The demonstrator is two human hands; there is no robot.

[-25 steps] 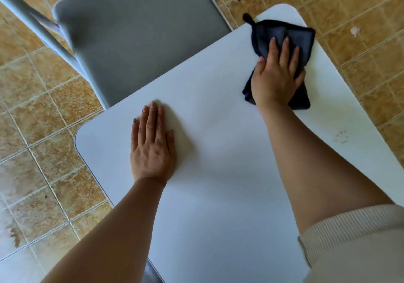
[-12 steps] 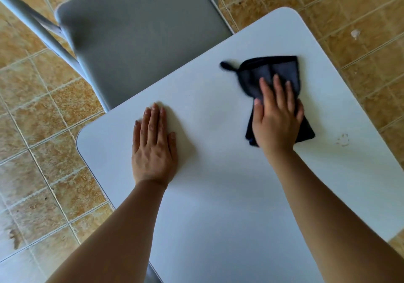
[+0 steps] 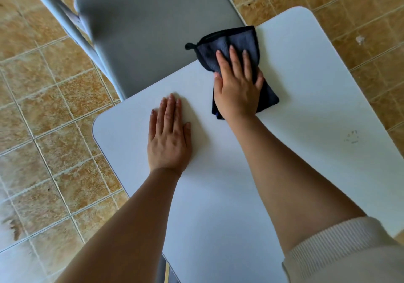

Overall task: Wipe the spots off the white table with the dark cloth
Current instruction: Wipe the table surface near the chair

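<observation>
The white table (image 3: 306, 81) fills the middle and right of the head view. A folded dark cloth (image 3: 236, 42) lies at its far-left edge, and its top corner hangs past that edge over the chair. My right hand (image 3: 237, 86) presses flat on the cloth, fingers spread across it. My left hand (image 3: 168, 138) rests palm down on the bare tabletop nearer the left corner, holding nothing. A faint cluster of spots (image 3: 352, 137) marks the table on the right side, apart from the cloth.
A grey folding chair (image 3: 140, 33) with pale metal legs stands against the table's far-left edge. Brown tiled floor (image 3: 43, 112) surrounds the table. A cream ribbed sleeve (image 3: 341, 252) covers my right upper arm at the lower right.
My right hand has slid the cloth away from me and to the left, from the table's middle to its far-left edge. The left hand has stayed where it was.
</observation>
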